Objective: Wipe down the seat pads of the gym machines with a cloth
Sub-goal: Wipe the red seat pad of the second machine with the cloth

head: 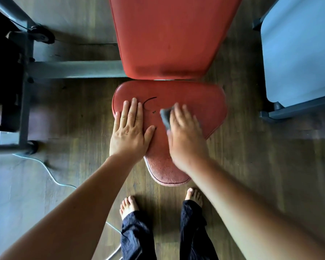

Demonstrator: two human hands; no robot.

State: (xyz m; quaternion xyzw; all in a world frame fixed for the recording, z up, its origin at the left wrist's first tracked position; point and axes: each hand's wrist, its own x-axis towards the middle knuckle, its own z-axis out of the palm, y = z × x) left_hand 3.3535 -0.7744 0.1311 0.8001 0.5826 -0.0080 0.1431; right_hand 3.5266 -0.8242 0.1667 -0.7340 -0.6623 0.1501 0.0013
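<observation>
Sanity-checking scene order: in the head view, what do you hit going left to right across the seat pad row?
Grey machine frame → left hand, flat on the red seat pad → grey cloth → right hand holding it → pale blue machine.

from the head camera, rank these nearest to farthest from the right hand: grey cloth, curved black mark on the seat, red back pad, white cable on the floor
1. grey cloth, under the right hand
2. curved black mark, just left on the seat pad
3. red back pad, beyond the seat
4. white cable, far left on the floor
</observation>
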